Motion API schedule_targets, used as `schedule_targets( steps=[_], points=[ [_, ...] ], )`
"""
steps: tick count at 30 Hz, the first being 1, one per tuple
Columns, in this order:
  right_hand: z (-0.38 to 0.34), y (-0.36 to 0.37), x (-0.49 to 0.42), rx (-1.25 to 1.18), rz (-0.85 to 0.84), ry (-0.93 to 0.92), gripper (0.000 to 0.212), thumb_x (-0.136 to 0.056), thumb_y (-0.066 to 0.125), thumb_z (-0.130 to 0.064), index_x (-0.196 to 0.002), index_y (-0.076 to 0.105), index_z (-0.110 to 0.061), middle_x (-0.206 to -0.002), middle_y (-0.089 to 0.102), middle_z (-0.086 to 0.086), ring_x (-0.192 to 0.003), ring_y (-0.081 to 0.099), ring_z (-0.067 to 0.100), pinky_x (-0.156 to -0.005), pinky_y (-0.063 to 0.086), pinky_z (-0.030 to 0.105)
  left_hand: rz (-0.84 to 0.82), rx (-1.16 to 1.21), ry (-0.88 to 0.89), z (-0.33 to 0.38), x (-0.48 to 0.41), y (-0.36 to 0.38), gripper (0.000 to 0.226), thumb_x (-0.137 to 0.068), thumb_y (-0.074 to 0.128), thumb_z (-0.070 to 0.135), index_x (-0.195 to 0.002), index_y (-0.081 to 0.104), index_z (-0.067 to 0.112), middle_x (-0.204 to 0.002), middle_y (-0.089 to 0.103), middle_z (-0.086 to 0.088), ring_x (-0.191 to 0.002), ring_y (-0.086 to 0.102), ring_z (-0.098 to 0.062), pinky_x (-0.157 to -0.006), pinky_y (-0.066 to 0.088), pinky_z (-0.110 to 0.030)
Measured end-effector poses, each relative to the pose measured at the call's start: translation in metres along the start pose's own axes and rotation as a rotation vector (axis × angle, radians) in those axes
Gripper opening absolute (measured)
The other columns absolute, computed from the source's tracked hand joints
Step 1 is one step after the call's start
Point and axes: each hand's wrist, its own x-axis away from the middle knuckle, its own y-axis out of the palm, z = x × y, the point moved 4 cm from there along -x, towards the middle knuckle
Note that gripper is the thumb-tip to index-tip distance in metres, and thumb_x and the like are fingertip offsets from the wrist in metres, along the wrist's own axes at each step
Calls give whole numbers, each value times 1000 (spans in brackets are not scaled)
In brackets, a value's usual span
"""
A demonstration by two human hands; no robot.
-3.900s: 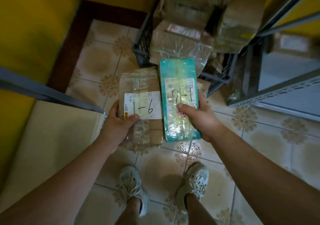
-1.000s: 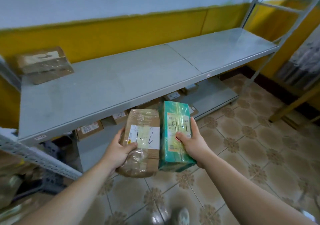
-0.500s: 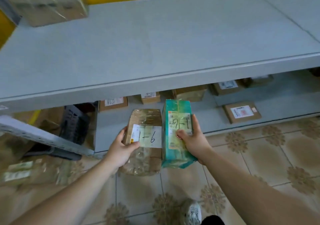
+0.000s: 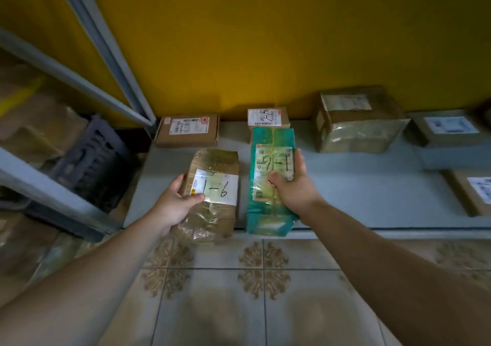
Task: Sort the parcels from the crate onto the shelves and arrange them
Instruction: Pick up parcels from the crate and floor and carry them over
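Note:
My left hand [image 4: 177, 205] grips a brown taped parcel [image 4: 214, 214] whose white label reads "1-6". My right hand [image 4: 293, 191] grips a long teal parcel [image 4: 268, 212] with a label reading "9-1". Both parcels hang side by side over the front part of the low grey shelf [image 4: 358, 202]. The teal one reaches further in, toward a small box [image 4: 267, 117] at the back wall.
Several brown boxes stand on the low shelf: a flat one [image 4: 187, 130] at the back left, a big taped one [image 4: 357, 121] at the back right, two more at the far right [image 4: 449, 130] [image 4: 471, 194]. A dark crate [image 4: 90, 159] of parcels sits left, behind a grey shelf post [image 4: 106, 50].
The view has dropped from the upper shelf to the low shelf, which now fills the frame. Both hands have carried their parcels forward over its front edge.

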Motion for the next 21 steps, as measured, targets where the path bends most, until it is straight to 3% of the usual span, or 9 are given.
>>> schedule_targets(
  steps=[4,9,11,13,15,16,17,19,21],
  points=[
    [24,18,-25,19,1,-37,76,-97,60,-29,-150,10,-50,-126,66,-1,-102,70,26,-87,58,53,-9,-22,-4,-27,-41,-5,76,-82,76,17,-145,38,31,-111,69,1,-84,71,-20,-70,56,-32],
    [29,22,-44,-81,40,-50,60,-99,58,-20,-144,27,-42,-118,67,1,-89,73,21,-72,63,45,-41,-82,31,-35,-64,-7,70,-87,71,16,-147,36,25,-106,68,5,-79,66,-8,-57,51,-18],
    [28,25,-43,-12,81,-58,69,-98,59,-26,-150,18,-47,-131,57,3,-99,69,22,-79,61,43,13,-188,64,-30,-67,-8,71,-86,72,22,-148,36,25,-111,66,4,-88,65,-12,-67,52,-22],
    [21,29,-39,257,119,-134,76,-99,56,-34,-154,6,-49,-151,33,2,-125,52,25,-101,50,45,144,-457,126,-24,-65,-9,72,-84,71,38,-147,36,29,-131,60,-1,-111,60,-22,-88,48,-31],
    [6,33,-32,700,120,-285,67,-102,44,-43,-154,3,-49,-165,2,-3,-151,11,29,-121,21,51,201,-720,170,-22,-57,3,78,-79,62,63,-146,32,36,-142,48,-3,-127,46,-29,-101,42,-45],
    [-2,35,-29,879,101,-365,61,-102,38,-49,-155,7,-47,-166,-5,-4,-153,-4,25,-123,7,50,162,-813,142,-24,-52,13,88,-75,55,75,-148,25,36,-150,36,-6,-135,35,-32,-106,35,-53],
    [-7,37,-29,980,64,-415,59,-101,34,-56,-155,13,-45,-167,-6,-4,-152,-10,23,-121,1,49,112,-886,100,-25,-47,23,99,-71,48,83,-151,14,35,-157,20,-7,-142,21,-36,-109,25,-60],
    [-8,40,-30,1032,-2,-401,67,-94,35,-69,-154,21,-42,-167,0,-3,-153,-8,22,-121,4,50,62,-950,38,-27,-42,34,115,-66,43,91,-154,-2,32,-162,-5,-7,-147,-2,-37,-113,12,-64],
    [-5,42,-32,1014,13,-380,72,-90,40,-72,-153,23,-43,-166,4,-4,-153,-5,21,-121,9,51,47,-961,28,-24,-42,32,122,-62,42,94,-153,-8,31,-162,-12,-8,-147,-9,-35,-114,7,-65]
  ],
)
